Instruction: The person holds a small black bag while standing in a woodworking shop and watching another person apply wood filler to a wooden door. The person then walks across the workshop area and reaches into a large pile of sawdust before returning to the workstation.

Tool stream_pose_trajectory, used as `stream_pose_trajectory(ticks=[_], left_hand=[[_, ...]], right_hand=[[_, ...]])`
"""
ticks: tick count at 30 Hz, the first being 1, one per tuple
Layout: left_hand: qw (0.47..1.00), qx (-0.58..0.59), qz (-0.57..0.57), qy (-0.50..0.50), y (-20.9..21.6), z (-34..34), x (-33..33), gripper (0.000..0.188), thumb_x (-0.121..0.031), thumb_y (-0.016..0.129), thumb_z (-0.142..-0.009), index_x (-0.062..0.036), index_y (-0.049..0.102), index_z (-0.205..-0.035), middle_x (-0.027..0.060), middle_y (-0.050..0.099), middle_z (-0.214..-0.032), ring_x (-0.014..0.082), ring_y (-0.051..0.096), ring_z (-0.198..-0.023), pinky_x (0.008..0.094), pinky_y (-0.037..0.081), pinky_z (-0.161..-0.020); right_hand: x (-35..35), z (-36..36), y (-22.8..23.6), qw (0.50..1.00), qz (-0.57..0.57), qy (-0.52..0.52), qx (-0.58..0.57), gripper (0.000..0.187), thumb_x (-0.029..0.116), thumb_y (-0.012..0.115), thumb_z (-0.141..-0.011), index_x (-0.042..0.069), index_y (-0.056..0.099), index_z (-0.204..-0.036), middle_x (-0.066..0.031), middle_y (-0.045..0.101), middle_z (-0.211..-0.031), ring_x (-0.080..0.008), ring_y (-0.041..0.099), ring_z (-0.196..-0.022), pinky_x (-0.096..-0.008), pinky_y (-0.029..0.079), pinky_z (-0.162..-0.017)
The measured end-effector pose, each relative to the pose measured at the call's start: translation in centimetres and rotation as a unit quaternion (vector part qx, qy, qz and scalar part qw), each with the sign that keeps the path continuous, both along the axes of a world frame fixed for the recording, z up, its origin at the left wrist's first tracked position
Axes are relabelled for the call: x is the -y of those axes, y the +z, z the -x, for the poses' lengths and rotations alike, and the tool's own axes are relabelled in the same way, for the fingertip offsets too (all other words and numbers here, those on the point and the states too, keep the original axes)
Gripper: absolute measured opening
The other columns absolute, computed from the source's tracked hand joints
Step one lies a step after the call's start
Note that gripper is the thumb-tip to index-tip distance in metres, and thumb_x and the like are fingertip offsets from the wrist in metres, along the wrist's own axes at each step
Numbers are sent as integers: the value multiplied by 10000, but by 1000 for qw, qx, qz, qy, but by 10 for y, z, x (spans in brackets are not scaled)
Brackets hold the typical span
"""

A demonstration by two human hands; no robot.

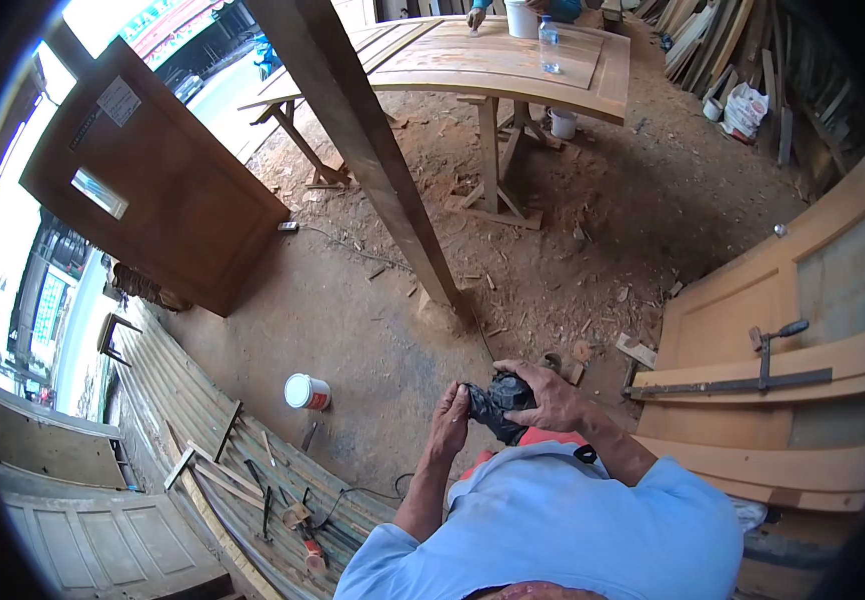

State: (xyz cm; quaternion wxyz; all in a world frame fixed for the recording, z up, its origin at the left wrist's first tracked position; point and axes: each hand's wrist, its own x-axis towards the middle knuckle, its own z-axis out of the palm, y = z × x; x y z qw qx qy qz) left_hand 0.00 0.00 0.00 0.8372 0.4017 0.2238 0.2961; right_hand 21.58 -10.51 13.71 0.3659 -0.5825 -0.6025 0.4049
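Observation:
In front of my body, both hands hold a black, crumpled, shiny thing that looks like a plastic bag. My left hand is closed, pinching its left end between thumb and fingers. From the right, my right hand is wrapped over its bulkier end. What may be inside it is hidden. Red cloth shows just beneath, next to my light blue shirt.
A wooden post slants up ahead. Beyond it, another person's hand works over a door panel on trestles. A white bucket stands front left; a clamp lies across doors at right. Wood scraps litter the floor.

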Motion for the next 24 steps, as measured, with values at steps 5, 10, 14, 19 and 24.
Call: stream_pose_trajectory(ticks=[5,10,14,19,24], left_hand=[[990,7,131,-57,25,-76,-80,201,-260,528,-1059,-78,608,-1089,-8,666,-977,103,649,-899,302,547,-833],[979,-22,166,-118,57,-170,-158,143,-174,539,-1046,-81,543,-1155,29,635,-1075,139,641,-965,314,545,-880],[984,-172,-51,-5,35,-233,-200,69,-103,581,-1019,-83,516,-1005,21,599,-918,86,546,-803,269,481,-685],[877,-331,-339,75,68,-314,-225,162,-182,620,-998,-44,550,-949,32,527,-712,105,486,-665,275,436,-592],[973,-150,-136,-107,75,-366,-261,310,-256,529,-1054,-38,559,-1272,27,608,-1047,133,572,-981,309,503,-832]], right_hand=[[-86,-65,-6,995,-18,63,-70,793,194,814,-760,63,440,-1447,-194,568,-1333,-309,561,-1258,-400,437,-1078],[-159,-150,12,993,-60,87,-54,804,182,806,-757,60,428,-1456,-212,564,-1325,-356,558,-1252,-420,437,-1081],[-198,-207,15,996,-63,59,-5,792,174,810,-745,48,442,-1435,-219,566,-1306,-368,561,-1239,-426,443,-1074],[-226,-267,13,997,-61,-32,17,762,149,809,-723,28,474,-1397,-218,573,-1279,-378,578,-1208,-428,467,-1046],[-256,-326,20,990,-38,-131,41,767,112,813,-707,26,478,-1392,-214,586,-1271,-381,589,-1197,-437,477,-1036]])
